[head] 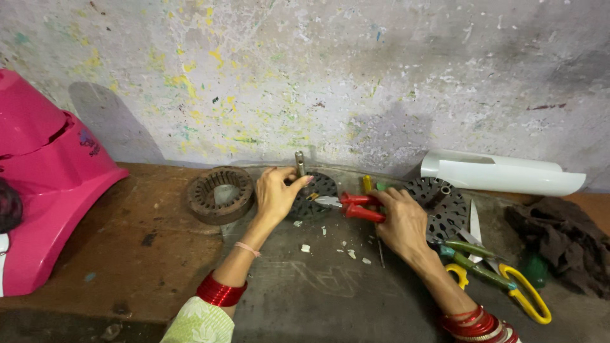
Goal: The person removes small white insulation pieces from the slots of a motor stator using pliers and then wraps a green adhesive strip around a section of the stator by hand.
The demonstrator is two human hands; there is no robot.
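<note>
- Red-handled pliers (352,208) are lying almost level across the counter (305,298), long axis running left to right, metal nose pointing left onto a dark slotted disc (316,194).
- The right hand (401,222) is closing its grip around the red handles.
- The left hand (274,194) is resting on the disc, fingers curling beside a short upright metal shaft (300,163); this hand is covering part of the disc.
- Yellow-handled scissors (508,286) are lying near the right wrist, blades partly hidden.
</note>
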